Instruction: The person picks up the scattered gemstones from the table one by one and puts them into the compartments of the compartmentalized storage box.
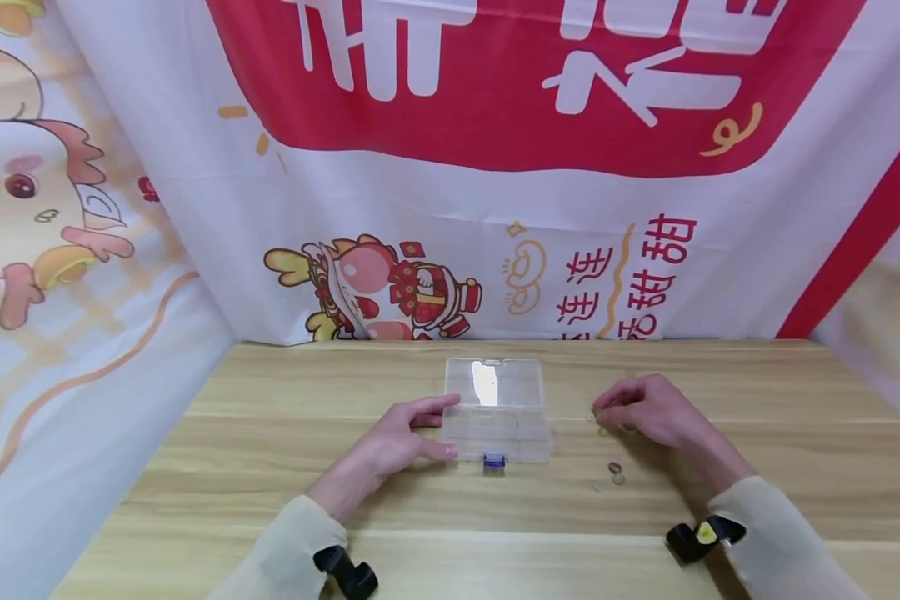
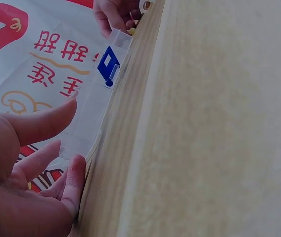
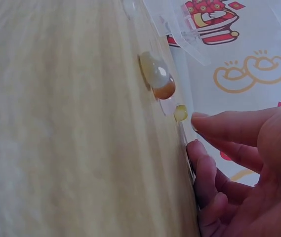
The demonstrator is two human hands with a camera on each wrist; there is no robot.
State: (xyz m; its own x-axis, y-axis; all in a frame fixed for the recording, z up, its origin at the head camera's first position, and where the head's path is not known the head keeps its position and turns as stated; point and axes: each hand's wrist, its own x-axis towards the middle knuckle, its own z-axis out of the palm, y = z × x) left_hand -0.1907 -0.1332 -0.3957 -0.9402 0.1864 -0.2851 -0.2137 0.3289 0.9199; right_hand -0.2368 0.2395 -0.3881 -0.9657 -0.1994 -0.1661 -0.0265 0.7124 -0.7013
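Observation:
A clear plastic storage box stands on the table with its lid laid back and a blue latch at its front. My left hand spans the left end of the box, thumb by the front corner and index finger near the hinge, fingers mostly straight. To the right of the box, my right hand pinches with thumb and fingertips at a small pale ring by the tabletop. A yellowish ring lies just beside those fingertips. The right hand's lower fingers are curled against the wood.
Nearer the front lie a reddish-brown ring, a pale greenish ring and a faint clear piece. The wooden table ends at a printed cloth behind. More cloth hangs at both sides.

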